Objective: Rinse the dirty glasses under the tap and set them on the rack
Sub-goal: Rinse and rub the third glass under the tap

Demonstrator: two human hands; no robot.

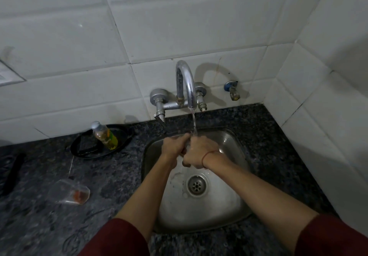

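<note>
Fig.: Both hands clasp a glass under tap stream, over sink back edge; left hand & right hand closed round it. Second glass lies on its side, counter left, nearer left hand. No rack visible.

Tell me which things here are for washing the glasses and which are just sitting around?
For the job:
glass in both hands, mostly hidden
left hand
right hand
running tap
steel sink
dirty glass on the counter

Just lying about:
black tray
small bottle
wall valve
dark strap
</note>
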